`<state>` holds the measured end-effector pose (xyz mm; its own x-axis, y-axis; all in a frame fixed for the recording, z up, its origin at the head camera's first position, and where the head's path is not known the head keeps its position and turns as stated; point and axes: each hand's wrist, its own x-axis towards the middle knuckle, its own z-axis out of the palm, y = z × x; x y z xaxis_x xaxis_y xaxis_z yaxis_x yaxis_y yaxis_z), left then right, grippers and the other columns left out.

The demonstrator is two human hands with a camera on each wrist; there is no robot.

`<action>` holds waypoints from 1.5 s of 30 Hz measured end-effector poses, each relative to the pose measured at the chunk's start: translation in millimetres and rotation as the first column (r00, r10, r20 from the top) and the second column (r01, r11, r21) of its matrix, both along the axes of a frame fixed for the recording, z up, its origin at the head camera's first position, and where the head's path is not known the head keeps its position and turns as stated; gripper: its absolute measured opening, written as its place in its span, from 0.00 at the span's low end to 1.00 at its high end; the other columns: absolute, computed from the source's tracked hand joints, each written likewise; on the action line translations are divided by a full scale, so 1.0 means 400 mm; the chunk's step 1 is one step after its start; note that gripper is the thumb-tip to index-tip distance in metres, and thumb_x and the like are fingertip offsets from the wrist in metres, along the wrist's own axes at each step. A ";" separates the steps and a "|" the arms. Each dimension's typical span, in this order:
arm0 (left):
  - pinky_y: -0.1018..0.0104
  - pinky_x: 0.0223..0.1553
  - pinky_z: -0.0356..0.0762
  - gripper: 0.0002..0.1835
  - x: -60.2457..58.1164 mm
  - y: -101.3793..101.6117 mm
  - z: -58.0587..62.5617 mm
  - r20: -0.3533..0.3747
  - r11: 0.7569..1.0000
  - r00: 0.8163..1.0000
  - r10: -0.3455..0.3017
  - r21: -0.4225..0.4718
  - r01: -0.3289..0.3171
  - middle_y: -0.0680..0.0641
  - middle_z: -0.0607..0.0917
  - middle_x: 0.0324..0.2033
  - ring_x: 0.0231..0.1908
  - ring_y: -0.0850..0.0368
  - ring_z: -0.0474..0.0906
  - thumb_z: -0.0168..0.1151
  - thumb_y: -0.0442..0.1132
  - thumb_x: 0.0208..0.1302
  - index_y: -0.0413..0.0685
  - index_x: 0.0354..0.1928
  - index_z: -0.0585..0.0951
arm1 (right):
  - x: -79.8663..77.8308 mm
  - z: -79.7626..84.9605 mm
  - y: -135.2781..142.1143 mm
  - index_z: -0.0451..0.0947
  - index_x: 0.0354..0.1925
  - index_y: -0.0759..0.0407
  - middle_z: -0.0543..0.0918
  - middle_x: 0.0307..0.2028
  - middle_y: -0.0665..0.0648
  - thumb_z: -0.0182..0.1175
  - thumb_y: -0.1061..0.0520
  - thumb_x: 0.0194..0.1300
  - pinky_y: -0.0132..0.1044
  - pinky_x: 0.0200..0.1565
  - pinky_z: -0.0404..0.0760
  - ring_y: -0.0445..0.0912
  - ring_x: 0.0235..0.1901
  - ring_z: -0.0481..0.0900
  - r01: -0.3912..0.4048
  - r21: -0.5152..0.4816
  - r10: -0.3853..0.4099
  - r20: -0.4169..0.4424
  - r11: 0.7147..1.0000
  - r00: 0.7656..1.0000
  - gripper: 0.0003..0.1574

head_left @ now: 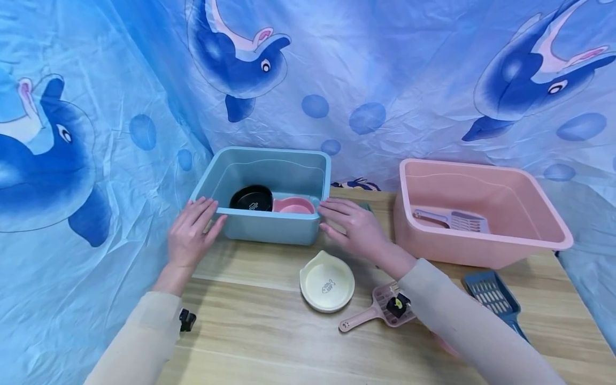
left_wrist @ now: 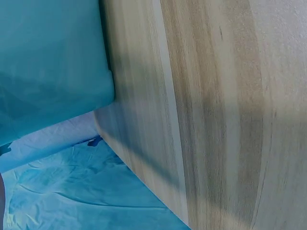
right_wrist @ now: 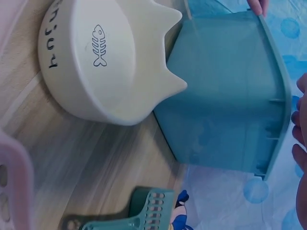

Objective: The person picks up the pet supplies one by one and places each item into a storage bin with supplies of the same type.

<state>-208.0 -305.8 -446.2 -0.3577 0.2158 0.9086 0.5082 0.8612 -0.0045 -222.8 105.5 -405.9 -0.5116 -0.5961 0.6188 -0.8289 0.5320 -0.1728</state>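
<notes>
A blue plastic bin (head_left: 271, 227) stands against the backdrop, holding a black bowl (head_left: 251, 199) with a paw print and a pink bowl (head_left: 294, 205). My left hand (head_left: 191, 227) touches its front left corner, fingers reaching over the rim and thumb toward the front wall. At the front right corner is my right hand (head_left: 353, 224), its fingers stretched out by the rim. Just in front of the bin lies a cream cat-eared bowl (head_left: 327, 283) with a fish-bone print. A green slotted scoop (right_wrist: 156, 208) lies right of the bin, mostly behind my right hand in the head view.
To the right stands a pink bin (head_left: 481, 246) with a lilac slotted scoop (head_left: 452, 219) inside. A pink scoop (head_left: 361, 319) and a dark blue scoop (head_left: 492, 293) lie on the wooden table (head_left: 240, 331). My right sleeve partly covers the pink scoop. Dolphin-print cloth (head_left: 308, 64) hangs behind.
</notes>
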 end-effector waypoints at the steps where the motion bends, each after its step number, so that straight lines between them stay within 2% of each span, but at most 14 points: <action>1: 0.34 0.60 0.82 0.22 0.001 0.000 -0.001 -0.001 1.000 1.000 0.001 0.003 -0.001 0.37 0.91 0.50 0.52 0.34 0.88 0.68 0.52 0.75 0.39 0.54 0.90 | 0.004 0.002 0.008 0.84 0.65 0.59 0.86 0.63 0.60 0.71 0.52 0.71 0.53 0.65 0.83 0.56 0.65 0.83 -0.003 -0.014 0.003 0.007 1.000 1.000 0.28; 5: 0.35 0.61 0.82 0.23 0.004 -0.001 -0.003 -0.008 1.000 1.000 0.012 0.012 -0.012 0.36 0.91 0.50 0.52 0.34 0.88 0.67 0.52 0.76 0.39 0.55 0.90 | 0.020 0.015 0.038 0.86 0.61 0.61 0.88 0.59 0.60 0.71 0.53 0.70 0.55 0.61 0.85 0.58 0.59 0.86 -0.009 -0.035 0.011 0.057 0.999 0.998 0.25; 10: 0.35 0.61 0.82 0.23 0.006 -0.001 -0.003 -0.014 1.000 1.000 0.022 0.021 -0.021 0.37 0.91 0.50 0.52 0.34 0.88 0.66 0.54 0.76 0.39 0.54 0.90 | 0.025 0.024 0.067 0.88 0.59 0.58 0.90 0.54 0.60 0.69 0.51 0.73 0.53 0.57 0.88 0.56 0.55 0.89 -0.011 0.070 -0.001 0.169 0.998 0.986 0.21; 13: 0.36 0.62 0.82 0.23 0.006 0.000 -0.001 -0.011 0.999 1.000 0.026 0.019 -0.026 0.37 0.91 0.51 0.53 0.35 0.88 0.66 0.54 0.76 0.39 0.54 0.90 | 0.019 0.022 0.079 0.88 0.59 0.57 0.90 0.55 0.62 0.69 0.50 0.74 0.54 0.58 0.88 0.57 0.56 0.88 -0.029 0.135 -0.009 0.270 0.990 0.963 0.21; 16: 0.36 0.61 0.82 0.23 0.006 0.002 0.000 -0.016 0.999 0.999 0.030 0.016 -0.030 0.37 0.91 0.51 0.53 0.34 0.88 0.66 0.54 0.76 0.40 0.53 0.90 | 0.005 0.012 0.086 0.87 0.59 0.58 0.90 0.56 0.62 0.70 0.50 0.73 0.54 0.58 0.87 0.57 0.55 0.88 -0.063 0.184 -0.010 0.375 0.981 0.927 0.21; 18: 0.35 0.60 0.83 0.23 0.007 0.003 -0.001 -0.021 0.999 0.999 0.033 0.016 -0.033 0.37 0.91 0.50 0.52 0.34 0.89 0.66 0.54 0.76 0.40 0.53 0.90 | -0.006 0.002 0.086 0.87 0.59 0.59 0.90 0.55 0.62 0.71 0.52 0.73 0.52 0.56 0.88 0.55 0.53 0.89 -0.096 0.198 -0.003 0.452 0.975 0.892 0.21; 22: 0.35 0.60 0.83 0.23 0.009 0.003 -0.003 -0.019 0.999 0.999 0.035 0.016 -0.034 0.36 0.91 0.50 0.52 0.34 0.89 0.65 0.54 0.77 0.39 0.52 0.90 | -0.029 -0.024 0.080 0.87 0.58 0.64 0.90 0.53 0.64 0.71 0.54 0.72 0.47 0.50 0.91 0.52 0.47 0.90 -0.157 0.191 0.011 0.602 0.969 0.798 0.21; 25: 0.34 0.60 0.83 0.23 0.008 0.003 -0.005 -0.017 0.999 0.999 0.030 0.020 -0.030 0.36 0.91 0.50 0.52 0.33 0.88 0.65 0.53 0.77 0.38 0.52 0.90 | -0.041 -0.041 0.072 0.85 0.59 0.66 0.89 0.54 0.66 0.70 0.54 0.73 0.46 0.52 0.90 0.52 0.47 0.90 -0.185 0.208 -0.009 0.687 0.961 0.727 0.22; 27: 0.34 0.60 0.82 0.23 0.006 0.002 -0.005 -0.018 0.999 0.999 0.028 0.026 -0.028 0.36 0.91 0.50 0.52 0.33 0.88 0.65 0.54 0.77 0.38 0.51 0.90 | -0.047 -0.050 0.064 0.84 0.60 0.66 0.89 0.55 0.66 0.70 0.52 0.73 0.45 0.54 0.89 0.51 0.48 0.90 -0.194 0.235 -0.038 0.724 0.952 0.689 0.24; 29: 0.34 0.60 0.82 0.24 0.004 0.001 -0.003 -0.015 0.999 1.000 0.028 0.028 -0.027 0.36 0.91 0.50 0.52 0.33 0.88 0.64 0.54 0.78 0.38 0.52 0.90 | -0.051 -0.058 0.057 0.84 0.60 0.66 0.89 0.55 0.65 0.71 0.52 0.72 0.45 0.55 0.88 0.51 0.49 0.89 -0.203 0.262 -0.059 0.734 0.943 0.676 0.25; 34: 0.35 0.62 0.81 0.23 0.000 0.003 -0.002 -0.003 0.999 1.000 0.024 0.035 -0.024 0.36 0.90 0.51 0.53 0.34 0.88 0.64 0.54 0.78 0.39 0.54 0.90 | -0.057 -0.078 0.042 0.84 0.59 0.65 0.89 0.52 0.62 0.74 0.54 0.68 0.44 0.55 0.88 0.50 0.49 0.88 -0.190 0.295 -0.097 0.738 0.937 0.668 0.26; 37: 0.35 0.62 0.81 0.23 -0.001 0.005 -0.003 0.002 0.999 1.000 0.023 0.040 -0.023 0.36 0.90 0.51 0.53 0.34 0.88 0.65 0.53 0.78 0.39 0.54 0.90 | -0.060 -0.096 0.039 0.84 0.58 0.63 0.90 0.50 0.59 0.75 0.53 0.67 0.42 0.55 0.87 0.48 0.48 0.88 -0.181 0.302 -0.115 0.748 0.936 0.654 0.26; 40: 0.36 0.63 0.81 0.23 -0.001 0.008 -0.003 0.008 0.999 1.000 0.022 0.046 -0.022 0.36 0.90 0.52 0.54 0.33 0.88 0.66 0.53 0.77 0.39 0.54 0.90 | -0.061 -0.115 0.038 0.85 0.57 0.62 0.90 0.48 0.56 0.76 0.52 0.67 0.40 0.55 0.87 0.45 0.47 0.87 -0.179 0.291 -0.118 0.769 0.940 0.629 0.25; 45: 0.35 0.63 0.81 0.23 -0.001 0.012 -0.005 0.019 0.999 1.000 0.019 0.046 -0.020 0.35 0.90 0.52 0.54 0.33 0.87 0.65 0.53 0.77 0.38 0.55 0.89 | -0.060 -0.144 0.038 0.86 0.54 0.61 0.90 0.44 0.52 0.76 0.51 0.67 0.37 0.53 0.86 0.41 0.44 0.87 -0.162 0.251 -0.118 0.816 0.954 0.565 0.22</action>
